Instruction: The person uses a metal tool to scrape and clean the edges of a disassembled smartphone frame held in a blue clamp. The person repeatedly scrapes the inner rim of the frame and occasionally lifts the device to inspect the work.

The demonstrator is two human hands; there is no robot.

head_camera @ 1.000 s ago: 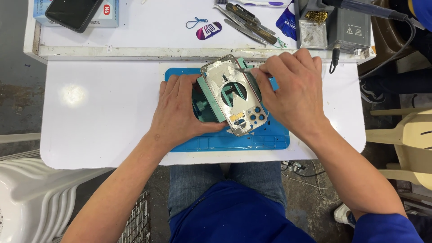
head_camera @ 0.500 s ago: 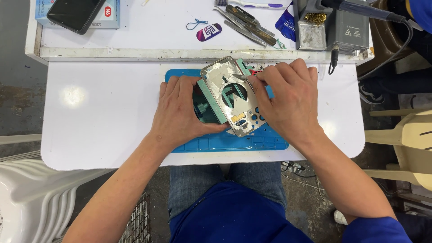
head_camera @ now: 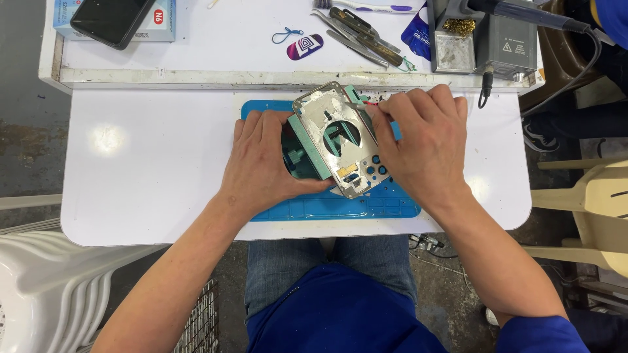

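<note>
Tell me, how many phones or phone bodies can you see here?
2: a dark phone lies on a box at the table's far left; a stripped phone frame sits clamped on the blue mat.

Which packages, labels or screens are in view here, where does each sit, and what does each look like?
Box: far left of the shelf, flat, light blue with a red badge.
Phone: lying on that box, dark screen, blank.
Sticker: shelf centre, oval, purple and white.
Warning label: on the grey soldering station, small triangle.

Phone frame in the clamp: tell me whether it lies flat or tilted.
Tilted: the phone frame sits askew in the green clamp on the blue mat.
</note>
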